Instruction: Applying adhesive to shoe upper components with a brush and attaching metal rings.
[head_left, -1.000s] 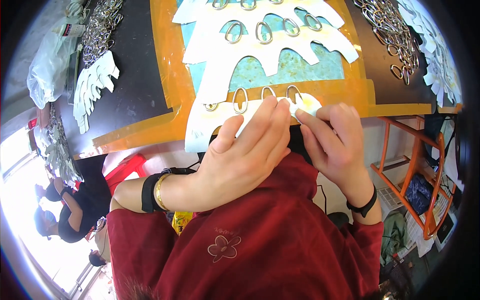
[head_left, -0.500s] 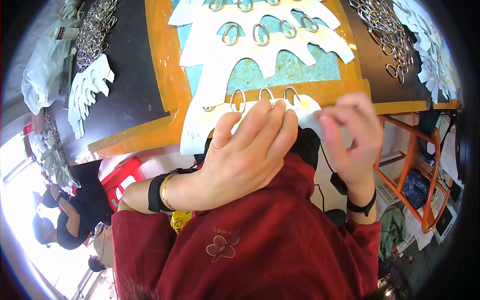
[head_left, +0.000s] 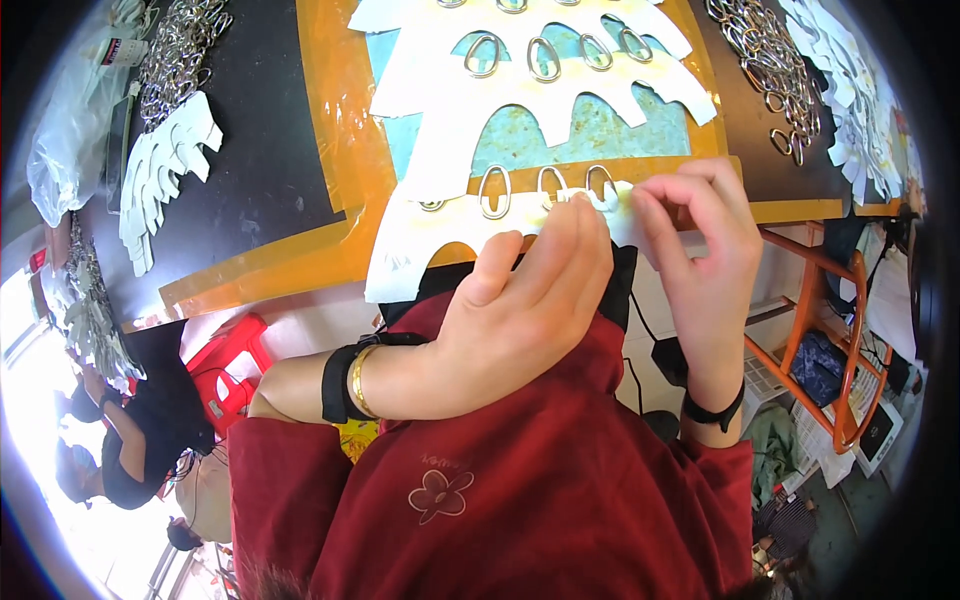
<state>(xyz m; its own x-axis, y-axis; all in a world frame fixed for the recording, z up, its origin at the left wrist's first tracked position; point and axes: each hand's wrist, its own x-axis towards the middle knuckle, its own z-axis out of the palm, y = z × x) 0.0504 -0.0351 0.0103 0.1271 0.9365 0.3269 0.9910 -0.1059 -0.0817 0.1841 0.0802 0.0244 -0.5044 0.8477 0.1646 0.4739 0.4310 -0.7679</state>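
A white strip with several finger-like tabs (head_left: 397, 262) lies along the table's near edge. Oval metal rings stand on it, among them a left ring (head_left: 495, 192), a middle ring (head_left: 551, 187) and a right ring (head_left: 601, 187). My left hand (head_left: 535, 300) rests with fingers stretched out together over the strip, fingertips just below the middle and right rings. At the strip's right end, my right hand (head_left: 705, 225) pinches a tab between thumb and forefinger. Beyond them, more white strips (head_left: 500, 90) with rings lie in overlapping rows on a blue-green sheet (head_left: 520, 140).
Orange tape (head_left: 260, 275) borders the dark table (head_left: 270, 150). Heaps of metal rings (head_left: 770, 70) and stacked white pieces (head_left: 165, 180) lie at both sides, with a plastic bag (head_left: 70, 150) far left. A red stool (head_left: 225, 370) and an orange metal frame (head_left: 850, 350) stand below; a person sits at left.
My right hand has come in slightly left and up to the strip's end, its fingers closing there. My left hand has shifted a little right. The whole view has shifted slightly.
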